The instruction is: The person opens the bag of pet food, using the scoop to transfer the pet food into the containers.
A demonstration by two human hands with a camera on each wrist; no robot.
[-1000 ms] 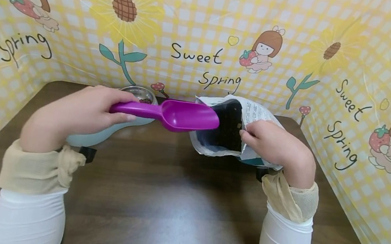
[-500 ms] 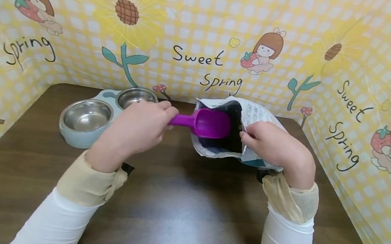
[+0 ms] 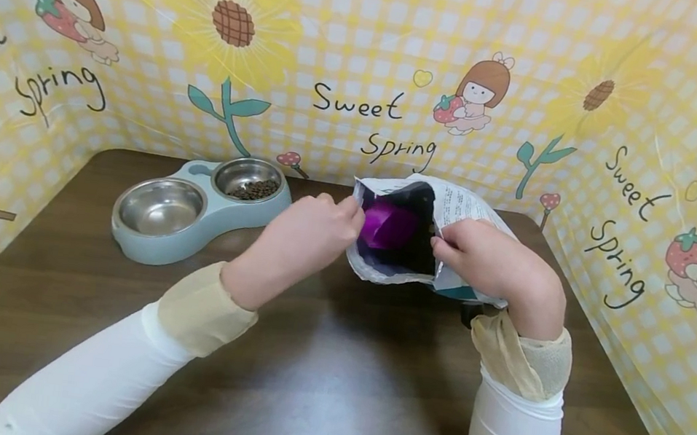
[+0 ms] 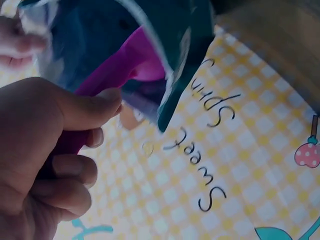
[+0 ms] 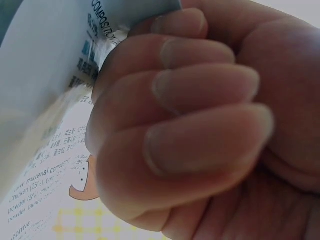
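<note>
head high, wrists close, sharing bag (image 3: pixel 455 209)

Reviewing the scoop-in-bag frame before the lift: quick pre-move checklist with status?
1. Left hand grips the purple scoop handle: ok.
2. Scoop bowl inside the bag mouth: ok.
3. Right hand fingers pinch the bag edge, mouth held open: ok.
4. Scoop loaded with kibble: cannot tell, the bag interior is dark.
5. Double bowl feeder on the table, path to it unobstructed: ok.
</note>
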